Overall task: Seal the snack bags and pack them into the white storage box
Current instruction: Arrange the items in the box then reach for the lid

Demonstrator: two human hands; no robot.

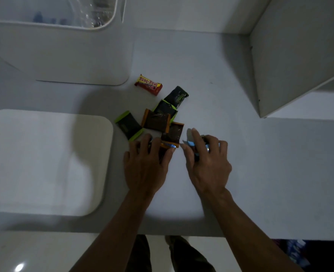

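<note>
Head view: a white table [201, 65] carries a loose cluster of small snack bags near its middle. A red and yellow snack bar [148, 84] lies farthest away, apart from the rest. Nearer, a dark bag [177, 96] overlaps a green-edged bag [167, 109], which touches an orange-edged bag [156, 120]. A second green-edged bag [129, 125] lies just left of these, tilted. A second orange-edged bag [172, 134] lies between the two hands.

The left hand [147, 163] rests palm down on the near end of the cluster, fingers [145, 141] slightly curled over a packet; whether they actually grip it cannot be told. The right hand [207, 160] is curled around a blue and white snack bag [190, 143], thumb and forefinger pinching its end.

The white storage box [64, 55] stands at the far left of the table, well apart from the bags; its contents are blurred. A flat white lid [44, 161] lies on the near left of the table, just beside the cluster
</note>
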